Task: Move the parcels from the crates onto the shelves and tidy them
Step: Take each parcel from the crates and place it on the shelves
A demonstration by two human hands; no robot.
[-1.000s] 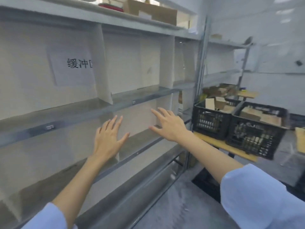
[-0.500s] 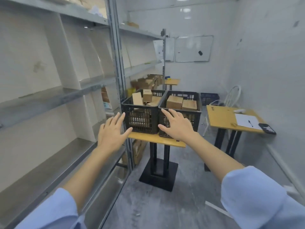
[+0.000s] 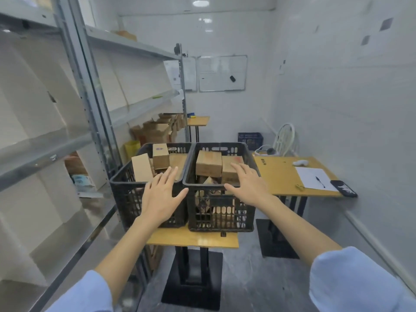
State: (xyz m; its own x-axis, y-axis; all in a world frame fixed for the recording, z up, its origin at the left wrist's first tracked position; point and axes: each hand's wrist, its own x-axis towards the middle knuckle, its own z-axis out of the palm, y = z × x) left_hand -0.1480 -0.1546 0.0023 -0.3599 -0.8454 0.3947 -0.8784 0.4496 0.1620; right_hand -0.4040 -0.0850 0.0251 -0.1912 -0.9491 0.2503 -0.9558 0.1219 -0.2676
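Two black plastic crates stand side by side on a small yellow table (image 3: pixel 193 240). The left crate (image 3: pixel 126 190) holds several cardboard parcels, one (image 3: pixel 160 155) upright. In the right crate (image 3: pixel 221 218) more cardboard parcels are stacked, with one brown box (image 3: pixel 209 163) on top. My left hand (image 3: pixel 158 199) is stretched out, fingers spread, in front of the left crate's near rim and holds nothing. My right hand (image 3: pixel 248 184) is also spread and empty, over the right crate's near right corner. Grey metal shelves (image 3: pixel 42 149) run along the left.
A second yellow table (image 3: pixel 281 176) to the right carries paper, a pen and a phone (image 3: pixel 343 188). Open cartons (image 3: pixel 157 129) and a blue crate (image 3: pixel 249 138) lie at the back. A white chair (image 3: pixel 284 139) stands by the right wall.
The view has swung right from the shelves to the crates and come closer. Both hands stay spread and empty, now reaching at the crates' near rims.
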